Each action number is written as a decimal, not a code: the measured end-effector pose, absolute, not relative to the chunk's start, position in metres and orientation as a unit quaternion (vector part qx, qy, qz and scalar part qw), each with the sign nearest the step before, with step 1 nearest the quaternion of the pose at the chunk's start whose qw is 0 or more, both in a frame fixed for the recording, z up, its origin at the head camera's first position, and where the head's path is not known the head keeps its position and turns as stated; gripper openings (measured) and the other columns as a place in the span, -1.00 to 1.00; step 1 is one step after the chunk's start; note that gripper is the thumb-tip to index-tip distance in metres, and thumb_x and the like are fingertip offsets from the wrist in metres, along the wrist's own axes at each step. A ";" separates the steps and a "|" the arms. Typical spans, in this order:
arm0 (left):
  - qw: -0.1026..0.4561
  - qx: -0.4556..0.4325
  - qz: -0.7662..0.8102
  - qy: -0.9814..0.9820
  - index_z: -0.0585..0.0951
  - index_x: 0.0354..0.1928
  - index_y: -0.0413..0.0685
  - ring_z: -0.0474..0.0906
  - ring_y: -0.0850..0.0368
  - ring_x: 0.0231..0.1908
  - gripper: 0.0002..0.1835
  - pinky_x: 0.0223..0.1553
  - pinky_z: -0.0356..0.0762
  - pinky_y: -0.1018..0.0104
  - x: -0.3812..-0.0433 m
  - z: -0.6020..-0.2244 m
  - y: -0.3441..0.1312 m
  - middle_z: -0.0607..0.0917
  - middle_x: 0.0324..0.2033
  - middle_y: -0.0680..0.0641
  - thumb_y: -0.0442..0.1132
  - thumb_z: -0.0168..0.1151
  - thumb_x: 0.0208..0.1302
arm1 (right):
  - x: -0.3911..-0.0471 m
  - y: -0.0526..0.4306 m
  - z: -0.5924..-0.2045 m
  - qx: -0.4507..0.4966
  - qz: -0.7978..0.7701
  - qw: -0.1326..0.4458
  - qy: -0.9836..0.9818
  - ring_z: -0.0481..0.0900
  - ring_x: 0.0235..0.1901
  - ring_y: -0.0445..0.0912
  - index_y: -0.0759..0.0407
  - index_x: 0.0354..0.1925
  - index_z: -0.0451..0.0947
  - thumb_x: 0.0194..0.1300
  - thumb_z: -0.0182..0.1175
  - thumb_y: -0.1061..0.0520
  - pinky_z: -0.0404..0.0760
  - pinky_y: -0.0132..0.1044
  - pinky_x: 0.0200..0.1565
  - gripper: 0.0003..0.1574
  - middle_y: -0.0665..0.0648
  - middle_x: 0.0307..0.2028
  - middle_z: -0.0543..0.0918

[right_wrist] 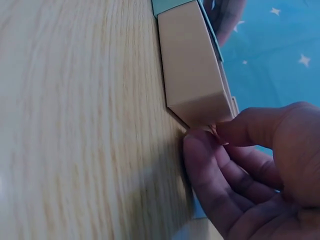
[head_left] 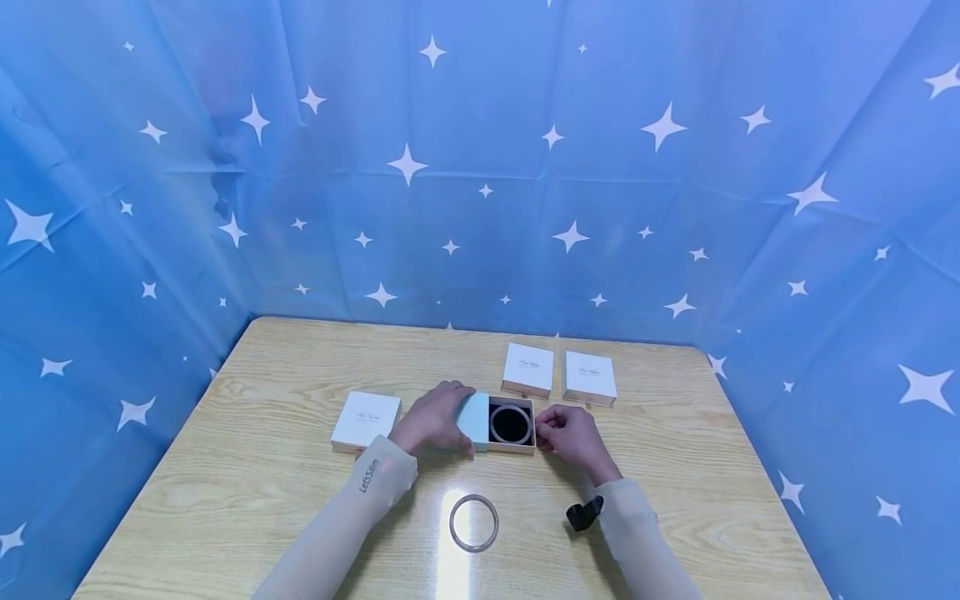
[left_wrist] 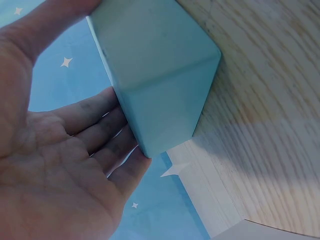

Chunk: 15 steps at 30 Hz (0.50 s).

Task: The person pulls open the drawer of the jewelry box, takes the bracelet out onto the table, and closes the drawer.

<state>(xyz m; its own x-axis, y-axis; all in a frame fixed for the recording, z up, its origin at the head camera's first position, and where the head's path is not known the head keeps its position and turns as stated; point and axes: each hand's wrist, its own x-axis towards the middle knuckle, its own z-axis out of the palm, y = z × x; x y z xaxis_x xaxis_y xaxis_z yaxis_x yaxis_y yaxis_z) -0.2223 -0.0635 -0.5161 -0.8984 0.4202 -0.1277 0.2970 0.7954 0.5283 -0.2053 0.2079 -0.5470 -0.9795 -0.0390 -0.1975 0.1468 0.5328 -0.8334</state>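
A pale teal sleeve (head_left: 473,422) of a small drawer box lies in the middle of the table. My left hand (head_left: 437,417) grips it, thumb on the near side and fingers on the far side; the left wrist view shows the fingertips against the sleeve (left_wrist: 165,85). Out of its right end sticks a tan drawer (right_wrist: 192,60), with a bangle (head_left: 492,427) on its black lining. My right hand (head_left: 572,433) pinches a small ribbon tab (right_wrist: 216,134) at the drawer's end. Nearer to me, a second translucent bangle (head_left: 474,548) lies flat on the table.
A white box (head_left: 367,417) with printed lettering sits left of my left hand. Two similar boxes, one white (head_left: 528,367) and another white (head_left: 590,375), stand behind the drawer box. A blue star-patterned curtain (head_left: 480,167) hangs around the wooden table (head_left: 300,517).
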 end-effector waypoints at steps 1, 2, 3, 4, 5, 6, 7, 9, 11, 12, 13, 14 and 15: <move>0.120 0.191 0.257 0.940 0.44 0.44 -0.02 0.48 0.01 0.08 0.12 0.08 0.55 0.04 -0.222 -0.516 -0.064 0.59 0.21 -0.07 -0.05 0.74 -0.31 | -0.205 0.208 -0.546 0.029 -0.478 0.098 0.873 0.72 -0.45 -0.10 0.23 -0.23 0.69 0.37 0.25 0.30 0.74 -0.27 -0.37 -0.92 0.14 -0.42 0.75; 0.120 0.191 0.258 0.939 0.44 0.44 -0.02 0.48 0.01 0.08 0.12 0.08 0.55 0.04 -0.222 -0.516 -0.064 0.59 0.21 -0.07 -0.05 0.74 -0.31 | -0.204 0.208 -0.545 0.026 -0.472 0.098 0.876 0.71 -0.45 -0.10 0.22 -0.22 0.69 0.37 0.25 0.28 0.73 -0.27 -0.38 -0.92 0.14 -0.42 0.74; 0.121 0.191 0.258 0.939 0.44 0.44 -0.02 0.48 0.01 0.07 0.12 0.08 0.55 0.04 -0.222 -0.516 -0.064 0.59 0.21 -0.07 -0.05 0.74 -0.31 | -0.204 0.208 -0.544 0.022 -0.465 0.096 0.880 0.71 -0.45 -0.11 0.21 -0.21 0.68 0.38 0.25 0.26 0.72 -0.27 -0.39 -0.92 0.12 -0.42 0.74; 0.121 0.191 0.259 0.939 0.44 0.44 -0.02 0.48 0.01 0.07 0.13 0.07 0.55 0.04 -0.222 -0.516 -0.064 0.59 0.20 -0.07 -0.05 0.74 -0.32 | -0.203 0.208 -0.543 0.018 -0.457 0.094 0.884 0.69 -0.45 -0.11 0.19 -0.20 0.68 0.39 0.25 0.24 0.70 -0.28 -0.41 -0.92 0.11 -0.41 0.73; 0.121 0.191 0.260 0.939 0.44 0.44 -0.02 0.48 0.01 0.06 0.13 0.06 0.55 0.05 -0.222 -0.516 -0.064 0.59 0.20 -0.07 -0.05 0.74 -0.32 | -0.203 0.208 -0.542 0.012 -0.447 0.089 0.890 0.68 -0.45 -0.12 0.17 -0.19 0.68 0.39 0.25 0.22 0.68 -0.28 -0.42 -0.92 0.10 -0.40 0.73; 0.121 0.191 0.261 0.939 0.43 0.44 -0.02 0.48 0.01 0.06 0.13 0.06 0.55 0.05 -0.222 -0.516 -0.064 0.59 0.19 -0.07 -0.05 0.74 -0.32 | -0.202 0.208 -0.541 0.006 -0.437 0.082 0.896 0.67 -0.44 -0.12 0.15 -0.18 0.68 0.40 0.26 0.20 0.65 -0.29 -0.43 -0.92 0.09 -0.39 0.72; 0.121 0.191 0.261 0.939 0.43 0.45 -0.02 0.48 0.02 0.06 0.13 0.06 0.55 0.05 -0.222 -0.516 -0.064 0.59 0.19 -0.07 -0.05 0.74 -0.32 | -0.202 0.208 -0.540 -0.001 -0.423 0.073 0.903 0.66 -0.42 -0.14 0.13 -0.17 0.68 0.40 0.26 0.17 0.64 -0.30 -0.42 -0.91 0.08 -0.38 0.72; 0.120 0.191 0.261 0.939 0.44 0.44 -0.02 0.48 0.02 0.06 0.13 0.06 0.55 0.05 -0.222 -0.516 -0.064 0.59 0.19 -0.07 -0.04 0.74 -0.32 | -0.201 0.208 -0.539 -0.018 -0.402 0.052 0.914 0.65 -0.36 -0.15 0.11 -0.14 0.68 0.40 0.28 0.13 0.63 -0.30 -0.35 -0.89 0.06 -0.33 0.72; 0.119 0.191 0.262 0.939 0.44 0.44 -0.01 0.48 0.01 0.07 0.13 0.06 0.55 0.04 -0.222 -0.516 -0.064 0.59 0.20 -0.07 -0.04 0.75 -0.32 | -0.201 0.208 -0.537 -0.033 -0.387 0.035 0.921 0.66 -0.29 -0.14 0.10 -0.11 0.68 0.40 0.29 0.11 0.64 -0.27 -0.26 -0.86 0.06 -0.28 0.73; 0.118 0.191 0.262 0.938 0.44 0.44 -0.01 0.48 0.01 0.07 0.13 0.06 0.55 0.04 -0.222 -0.516 -0.064 0.59 0.20 -0.07 -0.04 0.75 -0.32 | -0.201 0.207 -0.536 -0.039 -0.382 0.029 0.923 0.67 -0.25 -0.13 0.10 -0.08 0.68 0.40 0.30 0.10 0.66 -0.25 -0.20 -0.83 0.06 -0.25 0.74; 0.118 0.192 0.262 0.938 0.44 0.44 -0.02 0.48 0.01 0.07 0.13 0.06 0.55 0.04 -0.222 -0.517 -0.064 0.59 0.20 -0.07 -0.03 0.75 -0.32 | -0.201 0.207 -0.536 -0.045 -0.379 0.024 0.924 0.68 -0.22 -0.13 0.10 -0.05 0.67 0.39 0.31 0.08 0.68 -0.22 -0.14 -0.80 0.06 -0.21 0.75; 0.117 0.193 0.262 0.938 0.44 0.44 -0.02 0.48 0.01 0.07 0.13 0.06 0.55 0.04 -0.222 -0.517 -0.064 0.59 0.20 -0.07 -0.04 0.75 -0.32 | -0.201 0.206 -0.535 -0.051 -0.381 0.022 0.923 0.69 -0.19 -0.10 0.11 -0.02 0.67 0.38 0.32 0.08 0.69 -0.17 -0.10 -0.76 0.08 -0.18 0.75; 0.116 0.194 0.262 0.938 0.44 0.44 -0.02 0.48 0.01 0.07 0.13 0.06 0.55 0.04 -0.222 -0.517 -0.064 0.59 0.20 -0.07 -0.04 0.75 -0.31 | -0.200 0.206 -0.535 -0.057 -0.382 0.021 0.922 0.71 -0.17 -0.07 0.11 0.02 0.66 0.38 0.33 0.07 0.71 -0.12 -0.07 -0.72 0.09 -0.14 0.75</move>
